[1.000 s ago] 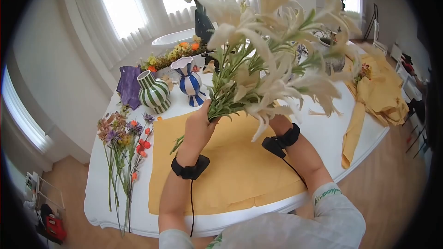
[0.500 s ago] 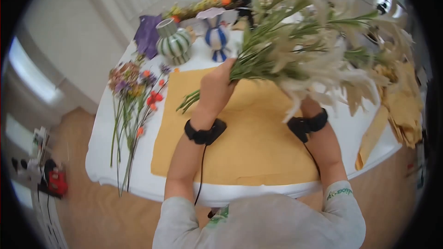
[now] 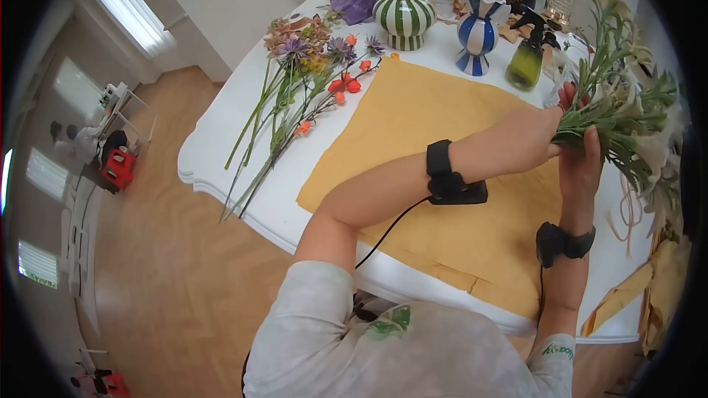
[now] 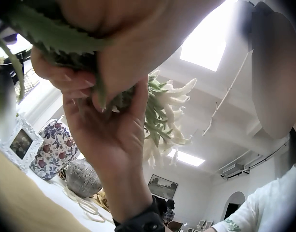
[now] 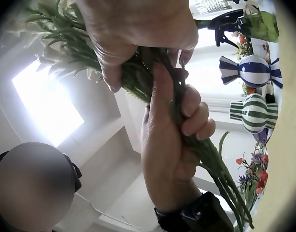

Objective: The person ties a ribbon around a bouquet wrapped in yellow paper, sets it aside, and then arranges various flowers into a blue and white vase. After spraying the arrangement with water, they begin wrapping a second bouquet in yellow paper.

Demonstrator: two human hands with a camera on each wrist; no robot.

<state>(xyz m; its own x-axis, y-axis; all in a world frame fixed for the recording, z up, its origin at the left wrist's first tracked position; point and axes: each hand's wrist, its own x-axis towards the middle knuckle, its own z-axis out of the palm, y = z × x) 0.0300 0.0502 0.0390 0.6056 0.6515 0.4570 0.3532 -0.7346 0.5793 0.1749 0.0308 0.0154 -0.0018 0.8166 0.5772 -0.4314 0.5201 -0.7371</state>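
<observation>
A bunch of white artificial flowers with leafy green stems [image 3: 608, 121] is held up over the right part of the table, its blooms to the right. My left hand [image 3: 520, 136] grips the stems, and in the right wrist view its fingers [image 5: 196, 113] curl round them, with the stem ends [image 5: 227, 186] hanging below. Right beside it, nearer the blooms, my right hand [image 3: 581, 173] wraps the same stems, thumb raised. Leaves and the left hand hide part of the right fingers in the head view.
Brown wrapping paper [image 3: 442, 225] covers the middle of the white table [image 3: 214, 140]. Mixed flower stems [image 3: 280, 110] lie left. Behind stand a green-striped vase [image 3: 403, 18], a blue-striped vase [image 3: 478, 33] and a green spray bottle [image 3: 525, 63]. Crumpled paper [image 3: 667, 287] lies right.
The head view has turned down and left, so table and vases show further right. The bunch has swung right, and both hands are now close together on its stems.
</observation>
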